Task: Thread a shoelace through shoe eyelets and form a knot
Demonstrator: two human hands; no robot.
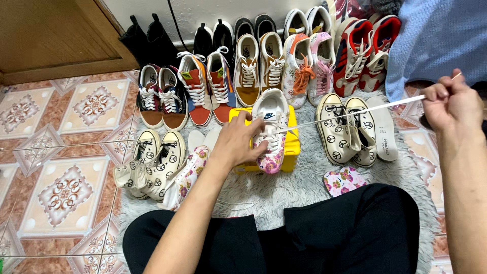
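A white sneaker with a pink flowered toe rests on a yellow box on the grey shaggy rug. My left hand presses on the sneaker's left side and holds it still. My right hand, raised at the right, pinches the end of a white shoelace. The lace runs taut from the sneaker's eyelets to that hand. The matching flowered sneaker lies on its side to the left of my left forearm.
Rows of paired shoes stand behind the box, up to black boots at the wall. Cream peace-sign sneakers sit at left and right. A flowered insole and a white insole lie on the rug. A blue blanket lies back right.
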